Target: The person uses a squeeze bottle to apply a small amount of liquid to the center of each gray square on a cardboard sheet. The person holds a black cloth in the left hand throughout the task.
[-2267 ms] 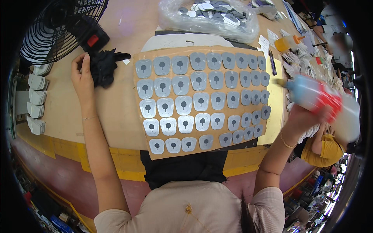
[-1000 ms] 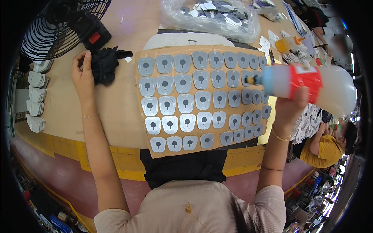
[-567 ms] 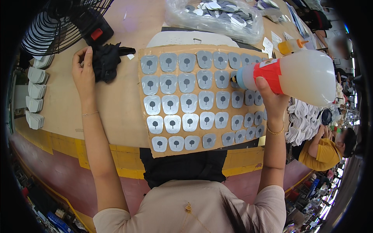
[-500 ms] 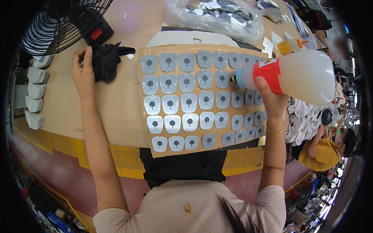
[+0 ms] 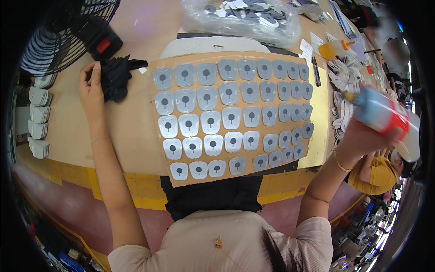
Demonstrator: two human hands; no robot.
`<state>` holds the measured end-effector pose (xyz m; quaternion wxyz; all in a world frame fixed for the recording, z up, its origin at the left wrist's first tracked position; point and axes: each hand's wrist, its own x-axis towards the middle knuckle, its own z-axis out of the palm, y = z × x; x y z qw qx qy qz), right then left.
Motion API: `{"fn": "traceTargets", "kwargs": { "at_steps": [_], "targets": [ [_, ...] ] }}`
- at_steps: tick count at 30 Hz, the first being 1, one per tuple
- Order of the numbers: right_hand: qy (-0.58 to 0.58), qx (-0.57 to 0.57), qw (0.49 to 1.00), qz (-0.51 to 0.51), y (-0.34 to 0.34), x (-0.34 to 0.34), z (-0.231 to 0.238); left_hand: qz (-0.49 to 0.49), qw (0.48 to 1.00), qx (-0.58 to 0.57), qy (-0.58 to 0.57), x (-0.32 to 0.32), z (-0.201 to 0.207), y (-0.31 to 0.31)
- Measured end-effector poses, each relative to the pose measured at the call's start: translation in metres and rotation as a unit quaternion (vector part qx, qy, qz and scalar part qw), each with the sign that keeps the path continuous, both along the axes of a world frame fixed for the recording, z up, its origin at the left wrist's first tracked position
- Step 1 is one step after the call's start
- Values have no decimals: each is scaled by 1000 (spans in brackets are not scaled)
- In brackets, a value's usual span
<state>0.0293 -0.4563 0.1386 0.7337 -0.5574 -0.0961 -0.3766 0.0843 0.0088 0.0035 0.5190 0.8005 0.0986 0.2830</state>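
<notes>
My right hand (image 5: pixel 364 136) grips a translucent squeeze bottle (image 5: pixel 385 115) with a red band and a blue collar around its neck. Bottle and hand are blurred by motion, held off the right side of a brown cardboard sheet (image 5: pixel 192 128). Rows of grey rounded pieces (image 5: pixel 231 118), each printed with a dark tree, lie on that sheet. At the left, my left hand (image 5: pixel 92 88) is raised beside a crumpled black cloth (image 5: pixel 115 80). Its fingers are loosely bent and apart, with nothing seen in them; whether the thumb touches the cloth, I cannot tell.
A black fan (image 5: pixel 68 34) stands at the far left, above stacked white pieces (image 5: pixel 40 112). A clear plastic bag (image 5: pixel 285 34) of grey and white cut pieces sits at the back. Behind the sheet's right corner are a yellow bottle (image 5: pixel 333 49) and a pen (image 5: pixel 316 72). A co-worker (image 5: pixel 378 174) sits at right.
My right hand has carried the squeeze bottle right, away from the cardboard sheet, uncovering its upper right pieces. The view has shifted slightly; my left hand stays beside the black cloth.
</notes>
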Motion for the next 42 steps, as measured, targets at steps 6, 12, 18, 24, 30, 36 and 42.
{"fn": "traceTargets", "kwargs": {
  "at_steps": [6,12,18,24,30,36,42],
  "targets": [
    [146,-244,954,-91,3,-14,-56,-6,1000,9,13,3,-6,0],
    [180,-293,933,-103,5,-17,-65,-22,1000,3,19,3,-11,4],
    [193,-327,922,-71,15,-17,-68,-35,999,-12,20,6,-14,7],
    [151,-340,924,-89,13,-12,-70,-38,999,-7,21,5,-13,8],
    [138,-201,964,-109,5,-5,-50,-34,999,-17,25,4,-10,4],
    [154,-324,929,-95,10,0,-57,-35,999,4,25,4,-11,6],
    [-48,-67,992,-90,-4,5,-26,-33,998,-34,32,6,-14,7]
  ]
}}
